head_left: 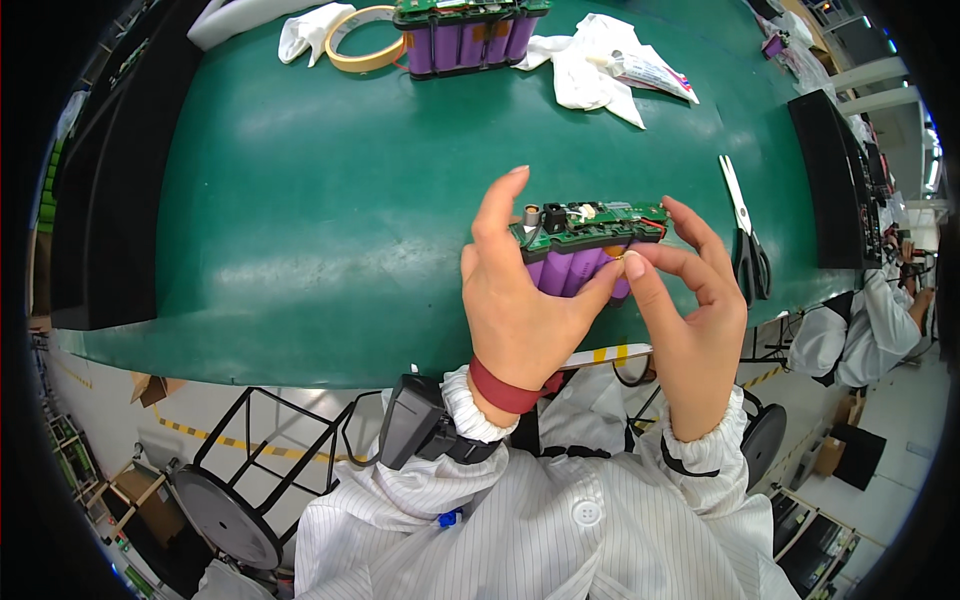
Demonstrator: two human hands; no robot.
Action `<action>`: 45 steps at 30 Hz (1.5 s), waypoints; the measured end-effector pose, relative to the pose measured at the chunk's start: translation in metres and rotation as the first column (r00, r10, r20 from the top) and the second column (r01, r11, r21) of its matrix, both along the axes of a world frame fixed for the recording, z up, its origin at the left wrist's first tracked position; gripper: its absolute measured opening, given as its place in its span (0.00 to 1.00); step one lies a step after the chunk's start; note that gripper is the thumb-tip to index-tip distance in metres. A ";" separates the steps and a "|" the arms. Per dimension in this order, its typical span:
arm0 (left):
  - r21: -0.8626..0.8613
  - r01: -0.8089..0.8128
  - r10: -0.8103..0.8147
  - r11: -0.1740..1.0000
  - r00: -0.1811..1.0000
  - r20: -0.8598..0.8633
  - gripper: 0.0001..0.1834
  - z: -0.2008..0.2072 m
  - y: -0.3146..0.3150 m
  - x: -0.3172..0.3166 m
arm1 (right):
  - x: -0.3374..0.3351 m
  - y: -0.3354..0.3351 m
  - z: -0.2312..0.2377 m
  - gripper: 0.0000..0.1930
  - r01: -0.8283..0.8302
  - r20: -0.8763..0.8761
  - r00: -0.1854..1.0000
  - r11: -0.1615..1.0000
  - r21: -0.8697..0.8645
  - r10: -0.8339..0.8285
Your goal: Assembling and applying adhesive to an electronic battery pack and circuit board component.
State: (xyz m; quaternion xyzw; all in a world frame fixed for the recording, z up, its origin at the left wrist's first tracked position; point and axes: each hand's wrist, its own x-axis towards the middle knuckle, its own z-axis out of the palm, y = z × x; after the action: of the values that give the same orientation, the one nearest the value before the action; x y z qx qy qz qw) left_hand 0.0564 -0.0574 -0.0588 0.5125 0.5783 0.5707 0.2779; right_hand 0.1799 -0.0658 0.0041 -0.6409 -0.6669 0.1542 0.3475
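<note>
A battery pack (pixel 568 268) of purple cells, with a green circuit board (pixel 590 240) on top, is at the bench's near side. My left hand (pixel 530 315) is at its left and front, thumb against the purple cells and index finger raised; its other fingers are hidden behind the pack. My right hand (pixel 700 315) is at the right end. Its thumb and one finger pinch a tiny yellowish piece at the pack's front, close to my left thumb tip. Another right fingertip reaches the board's right corner. The tiny piece is too small to identify.
A second purple battery pack (pixel 470 45) stands at the back, between a tape roll (pixel 362 62) and a white cloth (pixel 585 75) with a tube (pixel 655 75) on it. Black-handled scissors (pixel 745 225) lie at right. Black boxes (pixel 125 200) flank the green bench (pixel 320 230).
</note>
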 end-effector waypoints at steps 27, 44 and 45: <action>-0.050 0.025 -0.016 0.998 0.986 0.167 0.50 0.014 0.002 0.002 | 0.018 0.005 -0.011 0.06 -0.012 -0.093 0.996 1.000 -0.009 0.011; -0.068 0.019 -0.011 0.998 0.993 0.119 0.49 0.014 0.004 0.000 | 0.022 0.009 -0.013 0.04 -0.087 -0.150 0.985 0.996 0.023 0.090; -0.068 0.021 -0.012 0.997 0.993 0.117 0.49 0.014 0.004 0.001 | 0.023 0.009 -0.013 0.04 -0.084 -0.172 0.982 0.996 0.007 0.084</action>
State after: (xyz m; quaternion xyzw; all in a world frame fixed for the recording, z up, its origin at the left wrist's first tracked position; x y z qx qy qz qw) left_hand 0.0574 -0.0530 -0.0445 0.4730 0.5763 0.5770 0.3336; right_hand 0.2028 -0.0567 -0.0089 -0.5966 -0.6608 0.2235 0.3968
